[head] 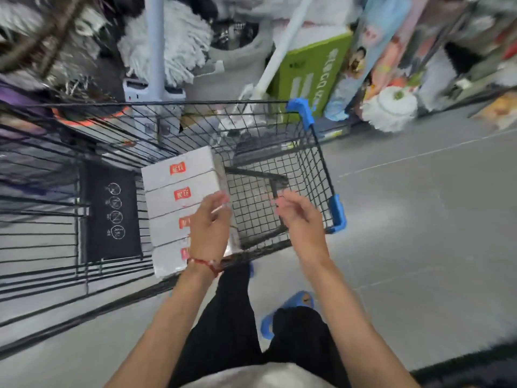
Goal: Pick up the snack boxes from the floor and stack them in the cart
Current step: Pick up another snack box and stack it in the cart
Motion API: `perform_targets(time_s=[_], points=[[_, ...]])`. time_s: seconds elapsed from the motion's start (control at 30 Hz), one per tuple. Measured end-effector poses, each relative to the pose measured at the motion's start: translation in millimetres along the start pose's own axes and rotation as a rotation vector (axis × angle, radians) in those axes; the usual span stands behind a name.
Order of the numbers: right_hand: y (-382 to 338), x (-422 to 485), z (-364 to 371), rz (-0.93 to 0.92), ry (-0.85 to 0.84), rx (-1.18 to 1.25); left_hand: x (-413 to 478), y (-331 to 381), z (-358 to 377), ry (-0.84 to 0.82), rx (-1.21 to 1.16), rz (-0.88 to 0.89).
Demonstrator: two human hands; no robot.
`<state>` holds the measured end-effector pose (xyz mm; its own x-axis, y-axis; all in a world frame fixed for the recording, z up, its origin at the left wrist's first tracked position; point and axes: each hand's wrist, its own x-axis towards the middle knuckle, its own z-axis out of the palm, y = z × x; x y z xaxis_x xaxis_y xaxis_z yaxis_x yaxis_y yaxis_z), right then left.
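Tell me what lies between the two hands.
Head view: only wire mesh of the cart lies between left hand and right hand.

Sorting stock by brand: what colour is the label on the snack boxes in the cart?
Red labels on white snack boxes, seen best in the head view.

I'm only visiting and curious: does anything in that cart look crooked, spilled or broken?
Nothing stands out. The four snack boxes sit in an even row inside the cart, red labels aligned, none crushed. The left hand and right hand hover above, empty.
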<state>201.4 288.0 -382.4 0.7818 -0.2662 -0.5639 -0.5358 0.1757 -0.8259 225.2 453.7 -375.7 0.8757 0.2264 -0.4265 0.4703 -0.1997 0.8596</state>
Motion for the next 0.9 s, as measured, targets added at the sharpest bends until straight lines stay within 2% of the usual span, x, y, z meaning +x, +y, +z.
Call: perform_targets(time_s=[0.2,0.37,0.9], points=[[-18,-59,-90,-0.016,0.12,0.228,-80,40,64,-0.188,0.035,0.088],[-27,-88,-157,-0.043,0.228,0.31,-116,63,123,-0.328,0.026,0.118],[-78,-81,-339,-0.018,0.713,0.493,-136,153,352,-0.832,0.171,0.136]])
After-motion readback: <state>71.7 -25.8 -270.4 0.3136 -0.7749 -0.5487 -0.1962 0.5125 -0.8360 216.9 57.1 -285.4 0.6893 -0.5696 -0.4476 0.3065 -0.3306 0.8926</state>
